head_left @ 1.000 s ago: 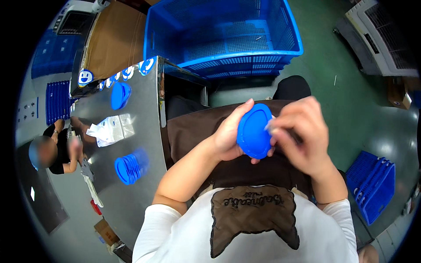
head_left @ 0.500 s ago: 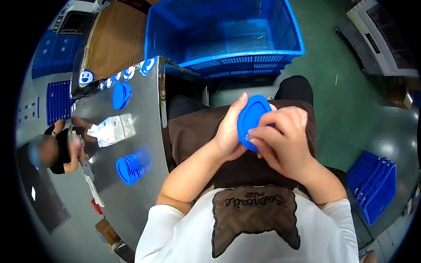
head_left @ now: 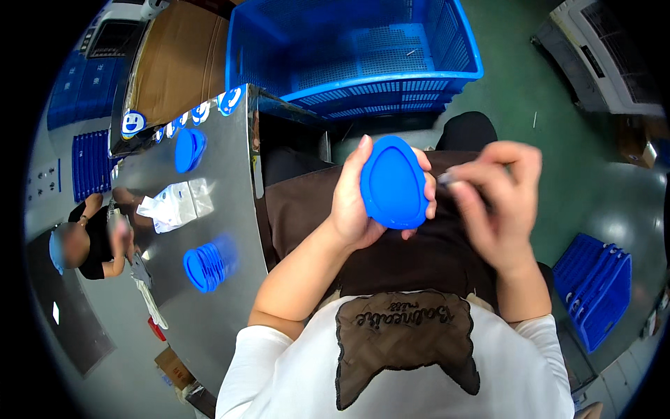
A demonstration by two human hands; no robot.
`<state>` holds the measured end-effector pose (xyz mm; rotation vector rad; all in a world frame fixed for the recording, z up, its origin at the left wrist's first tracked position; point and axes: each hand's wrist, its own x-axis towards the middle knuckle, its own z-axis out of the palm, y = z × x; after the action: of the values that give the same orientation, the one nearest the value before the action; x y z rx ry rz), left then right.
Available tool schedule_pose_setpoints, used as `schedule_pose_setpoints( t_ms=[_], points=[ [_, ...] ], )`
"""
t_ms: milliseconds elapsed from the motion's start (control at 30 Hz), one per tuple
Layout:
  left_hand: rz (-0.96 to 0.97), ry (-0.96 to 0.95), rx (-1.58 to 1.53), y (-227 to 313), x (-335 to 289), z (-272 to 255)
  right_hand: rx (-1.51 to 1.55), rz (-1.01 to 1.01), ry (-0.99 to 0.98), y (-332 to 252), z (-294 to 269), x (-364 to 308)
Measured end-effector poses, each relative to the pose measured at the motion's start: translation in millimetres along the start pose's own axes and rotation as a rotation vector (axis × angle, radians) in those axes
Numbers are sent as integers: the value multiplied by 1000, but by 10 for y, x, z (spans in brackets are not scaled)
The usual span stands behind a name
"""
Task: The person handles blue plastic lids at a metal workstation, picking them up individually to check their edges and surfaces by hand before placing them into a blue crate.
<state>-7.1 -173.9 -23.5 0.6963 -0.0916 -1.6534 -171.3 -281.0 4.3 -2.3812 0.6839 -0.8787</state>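
Note:
My left hand (head_left: 351, 202) holds a blue egg-shaped piece (head_left: 394, 183) with a raised rim, its narrow end pointing up. The fingers curl round its right side and the thumb lies along the left. To the right of the piece, apart from it, my right hand (head_left: 506, 199) is blurred. Thumb and forefinger pinch a small pale thing (head_left: 445, 179), too smeared to name. On the metal table at my left stands a row of similar blue pieces (head_left: 202, 268) pressed together. Further up the table lie a few more blue pieces (head_left: 188, 150).
A soft white pack (head_left: 174, 206) lies on the metal table (head_left: 230, 174), near round stickers along its far end. A large blue crate (head_left: 377, 87) stands ahead, stacked blue baskets (head_left: 593, 293) at right. Across the table sits another person (head_left: 94, 241). A grey-white machine (head_left: 600, 56) stands far right.
My right hand has moved off the blue piece to the right, with a small pale thing in its fingertips. The piece has turned in my left hand and now shows its whole face.

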Motion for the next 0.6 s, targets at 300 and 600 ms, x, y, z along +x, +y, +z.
schedule_pose_setpoints(
  t_ms=[300, 600],
  points=[
    [95, 116, 60, 8, -4, 46, 85, -162, -146, -114, 100, 25],
    [96, 65, 44, 21, 19, -19, 57, -197, -157, -71, 166, -31]
  ],
)
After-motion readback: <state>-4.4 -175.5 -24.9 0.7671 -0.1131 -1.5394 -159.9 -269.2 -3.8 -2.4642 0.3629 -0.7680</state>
